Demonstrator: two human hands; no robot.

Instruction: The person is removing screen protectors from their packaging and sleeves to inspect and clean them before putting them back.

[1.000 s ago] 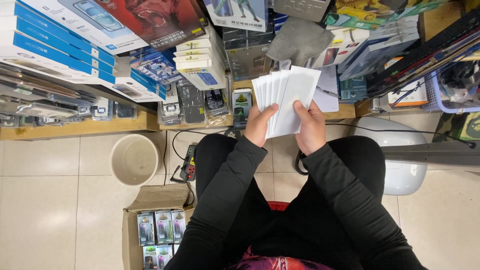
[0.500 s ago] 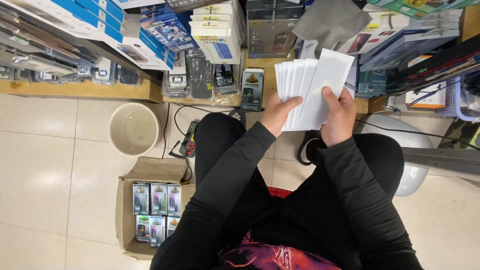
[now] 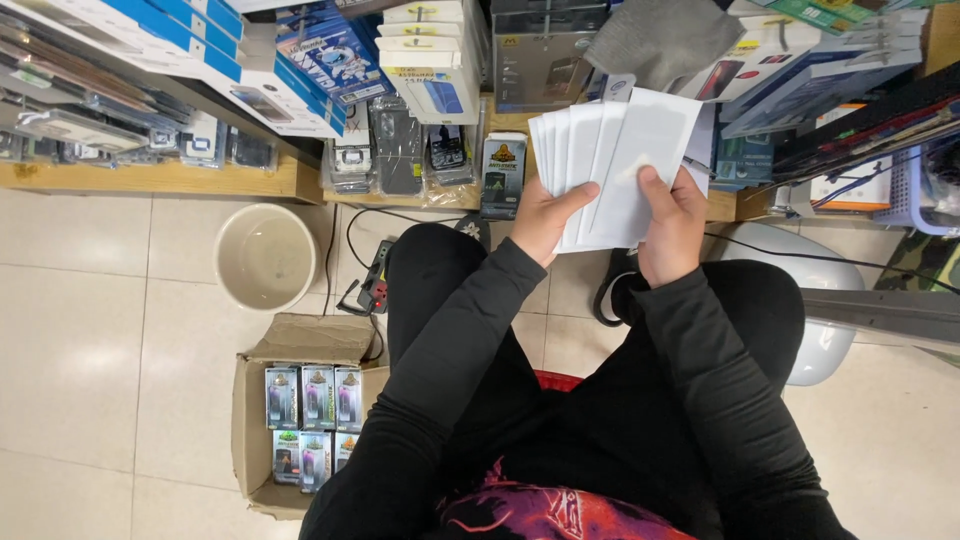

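Observation:
Both hands hold a fanned stack of flat white sleeves [image 3: 615, 155] in front of the low wooden shelf [image 3: 170, 178]. My left hand [image 3: 540, 218] grips the lower left of the fan, its thumb lying across the front. My right hand [image 3: 672, 225] pinches the frontmost sleeve, thumb on its face. Black sleeves cover both arms, and my black-clad knees show below the hands.
Boxed and bagged phone accessories crowd the shelf. On the tiled floor stand a beige bucket [image 3: 264, 258], a power strip [image 3: 378, 290] with cables, and an open cardboard box [image 3: 262, 420] of small packaged items. A white stool [image 3: 825, 300] sits at right, a purple basket [image 3: 915, 190] beyond.
The view tilted down, so the shelf moved up and more floor shows. The fanned sleeves stay in both hands, shifted slightly left, with the right thumb sliding on the front sleeve.

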